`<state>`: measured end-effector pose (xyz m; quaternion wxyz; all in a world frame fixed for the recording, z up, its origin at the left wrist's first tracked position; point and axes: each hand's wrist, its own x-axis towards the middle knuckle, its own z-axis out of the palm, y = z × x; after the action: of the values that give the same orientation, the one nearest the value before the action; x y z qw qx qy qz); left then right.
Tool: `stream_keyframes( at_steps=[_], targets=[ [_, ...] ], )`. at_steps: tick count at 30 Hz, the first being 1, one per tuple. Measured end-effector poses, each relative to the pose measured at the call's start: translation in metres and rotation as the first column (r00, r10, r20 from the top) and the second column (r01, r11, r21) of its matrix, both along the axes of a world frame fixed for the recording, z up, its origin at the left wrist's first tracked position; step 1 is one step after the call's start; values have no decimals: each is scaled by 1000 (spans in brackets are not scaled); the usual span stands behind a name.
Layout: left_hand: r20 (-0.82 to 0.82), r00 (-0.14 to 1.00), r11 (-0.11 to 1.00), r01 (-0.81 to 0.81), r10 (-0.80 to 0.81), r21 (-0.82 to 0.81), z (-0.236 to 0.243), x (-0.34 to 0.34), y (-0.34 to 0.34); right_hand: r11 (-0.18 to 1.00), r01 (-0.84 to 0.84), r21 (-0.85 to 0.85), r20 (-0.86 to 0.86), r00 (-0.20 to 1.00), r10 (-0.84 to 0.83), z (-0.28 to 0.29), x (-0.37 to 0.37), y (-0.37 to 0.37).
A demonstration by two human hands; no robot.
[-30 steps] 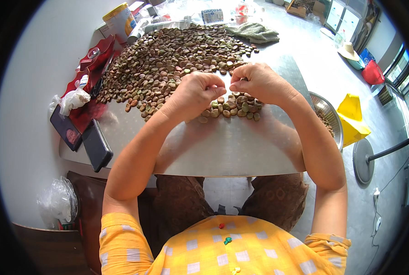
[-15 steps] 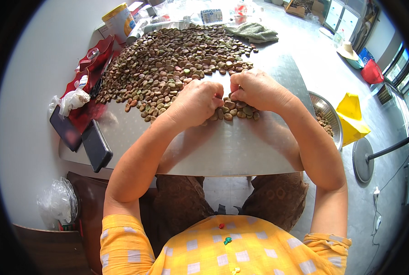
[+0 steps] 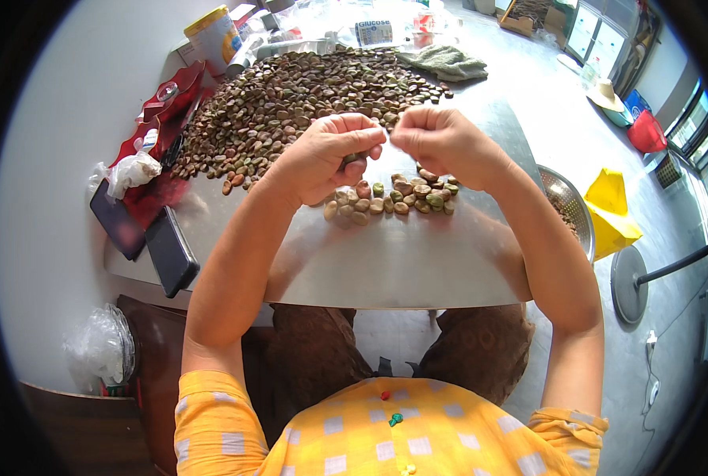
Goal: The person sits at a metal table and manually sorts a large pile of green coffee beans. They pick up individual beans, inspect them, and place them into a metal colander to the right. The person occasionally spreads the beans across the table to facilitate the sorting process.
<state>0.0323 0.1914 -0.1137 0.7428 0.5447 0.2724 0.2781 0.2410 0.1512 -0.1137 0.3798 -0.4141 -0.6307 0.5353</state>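
Observation:
Both of my hands hover over the metal table (image 3: 370,278), fingertips nearly touching each other. My left hand (image 3: 334,155) is curled shut around dried broad beans; part of a dark one shows between its fingers. The fingers of my right hand (image 3: 449,143) are pinched shut, and whatever they hold is hidden. Just below the hands lies a small group of broad beans (image 3: 401,198), brown with some green ones. A large heap of brown broad beans (image 3: 290,103) spreads across the far part of the table.
On the left are two phones (image 3: 171,250), a red tray (image 3: 172,99) and a crumpled plastic bag (image 3: 128,173). A can (image 3: 213,36), bottles and a grey cloth (image 3: 445,62) line the back. A metal colander (image 3: 576,208) and yellow bag (image 3: 608,210) stand right of the table.
My hands have lifted from the small bean group and moved slightly away from me. My left hand has turned, showing its curled fingers. More of the small group is now visible.

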Motion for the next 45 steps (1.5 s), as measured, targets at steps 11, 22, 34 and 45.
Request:
stream_keyframes(
  at_steps=[11, 22, 34, 45],
  targets=[
    [-568, 672, 658, 157, 475, 737, -2, -11, 11, 883, -152, 444, 727, 638, -255, -7, -14, -12],
    [-635, 556, 588, 294, 536, 753, 4, -7, -2, 895, -128, 426, 726, 639, -255, 1, -16, -17],
    [-641, 548, 554, 344, 537, 758, 3, -3, -7, 899, -170, 404, 793, 555, -251, -7, -20, -18],
    [-677, 516, 573, 373, 525, 730, 7, -4, -10, 869, -222, 443, 812, 510, -283, -6, -24, -20]
  ],
)
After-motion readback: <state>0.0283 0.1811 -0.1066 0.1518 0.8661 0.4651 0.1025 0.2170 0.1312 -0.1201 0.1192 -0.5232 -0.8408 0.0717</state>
